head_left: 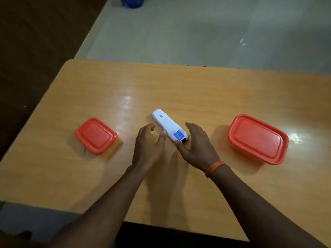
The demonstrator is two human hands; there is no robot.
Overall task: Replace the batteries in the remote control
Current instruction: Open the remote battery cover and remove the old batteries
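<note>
A white remote control [168, 125] lies face down in the middle of the wooden table [197, 90], a blue label near its near end and its back cover on. My left hand [149, 146] hovers just left of it, fingers spread, its thumb tip close to the remote's side. On the other side sits my right hand [197, 146], fingers apart, with its thumb touching the remote's near end. Neither hand grips the remote. No batteries are visible.
A small container with a red lid [96, 135] stands to the left, a larger red-lidded container [258, 138] to the right. The table's far edge borders a pale floor; a blue object [133, 2] sits at the top.
</note>
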